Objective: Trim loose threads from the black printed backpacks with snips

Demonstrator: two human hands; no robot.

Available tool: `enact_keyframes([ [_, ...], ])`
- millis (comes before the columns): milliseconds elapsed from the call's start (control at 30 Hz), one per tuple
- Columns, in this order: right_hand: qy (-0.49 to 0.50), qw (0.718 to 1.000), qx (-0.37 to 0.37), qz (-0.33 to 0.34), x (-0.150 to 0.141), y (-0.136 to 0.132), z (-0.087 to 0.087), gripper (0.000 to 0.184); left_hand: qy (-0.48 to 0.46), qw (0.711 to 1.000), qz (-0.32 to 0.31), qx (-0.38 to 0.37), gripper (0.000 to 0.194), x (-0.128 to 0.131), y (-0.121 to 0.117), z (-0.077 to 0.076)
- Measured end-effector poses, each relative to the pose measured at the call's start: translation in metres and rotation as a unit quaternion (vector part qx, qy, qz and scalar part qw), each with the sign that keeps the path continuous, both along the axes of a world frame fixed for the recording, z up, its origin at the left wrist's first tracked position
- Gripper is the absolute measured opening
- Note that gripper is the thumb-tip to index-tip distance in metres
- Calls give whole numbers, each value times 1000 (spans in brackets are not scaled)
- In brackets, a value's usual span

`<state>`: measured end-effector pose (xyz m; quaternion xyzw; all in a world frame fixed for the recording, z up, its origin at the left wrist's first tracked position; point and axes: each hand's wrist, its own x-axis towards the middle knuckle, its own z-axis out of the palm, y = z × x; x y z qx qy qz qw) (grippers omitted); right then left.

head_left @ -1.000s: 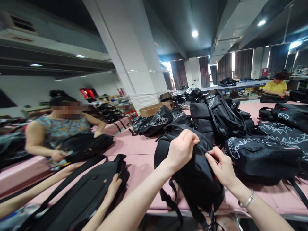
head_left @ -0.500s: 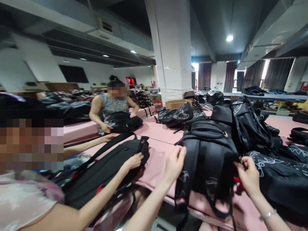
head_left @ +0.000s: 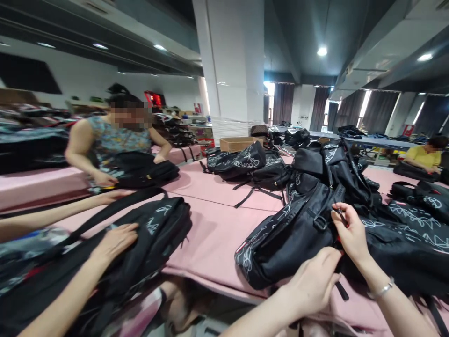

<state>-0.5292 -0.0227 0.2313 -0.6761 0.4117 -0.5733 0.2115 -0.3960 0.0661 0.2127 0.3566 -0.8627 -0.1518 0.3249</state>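
A black backpack [head_left: 298, 238] with white scribble print lies on its side in front of me, its side and a strap buckle showing. My left hand [head_left: 317, 281] is closed at its near right edge, fingertips partly hidden. Just above, my right hand [head_left: 352, 231] pinches something small and dark against the pack's right side; its kind cannot be made out. A bit of red shows between the two hands. A loose black strap end [head_left: 342, 290] hangs below my left hand.
More black backpacks [head_left: 403, 234] are piled right and behind on the pink table [head_left: 206, 224]. At left, a co-worker's hands rest on another black backpack [head_left: 154, 229]. Across the table, another person handles a black bag [head_left: 147, 171]. A cardboard box [head_left: 238, 143] stands by the pillar.
The backpack has turned from strap side up onto its side. My left hand moved right and down, close to my right hand. The neighbour's backpack has been turned, showing white print.
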Motion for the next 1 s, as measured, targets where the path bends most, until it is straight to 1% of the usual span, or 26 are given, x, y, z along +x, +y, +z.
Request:
enact_keyframes([
  [67,-25,1000,-7,1,4,-4,-7,33,26,999,14,-33,34,8,-3,-5],
  [100,-36,999,-10,2,6,-7,-10,32,49,996,35,-60,30,14,-5,-7],
  [133,-45,999,-11,2,8,-9,-13,31,74,991,71,-91,26,20,-8,-8],
  [200,-61,998,-9,6,14,-13,-18,30,110,967,171,-154,23,32,-15,-9],
  [267,-82,997,-4,17,21,-14,-20,29,105,938,262,-201,31,42,-25,-8],
  [300,-91,996,-1,24,24,-15,-21,29,90,928,291,-216,37,45,-30,-8],
  [367,-102,994,4,42,30,-14,-20,28,67,915,324,-232,44,51,-40,-6],
  [433,-101,993,4,59,35,-13,-18,27,78,913,335,-221,45,57,-51,-2],
  [467,-100,993,3,64,36,-13,-18,27,93,917,329,-204,43,60,-56,0],
  [533,-96,993,2,65,36,-13,-18,26,142,936,289,-144,39,68,-65,7],
  [600,-89,995,5,54,35,-14,-21,26,216,949,226,-53,37,75,-72,12],
  [633,-86,995,6,45,33,-15,-22,27,261,946,192,-1,37,76,-74,14],
  [667,-83,996,6,35,31,-15,-23,27,311,935,160,53,39,77,-76,15],
  [700,-82,996,6,27,29,-16,-22,28,361,918,130,102,40,76,-76,17],
  [767,-77,997,-3,15,24,-15,-14,28,453,871,86,168,39,69,-74,18],
  [800,-68,998,-10,11,23,-14,-7,28,496,845,73,187,39,63,-72,19],
  [867,-28,999,-31,-4,21,-9,14,28,568,794,52,208,43,52,-66,23],
  [900,1,999,-43,-16,21,-5,26,28,596,773,44,212,46,47,-61,25],
  [933,28,998,-56,-31,22,0,37,29,616,758,40,211,49,42,-57,28],
  [967,51,995,-68,-43,23,6,47,32,626,753,45,200,50,39,-52,31],
  [1000,69,993,-79,-51,24,12,54,34,623,758,58,182,49,37,-47,33],
])
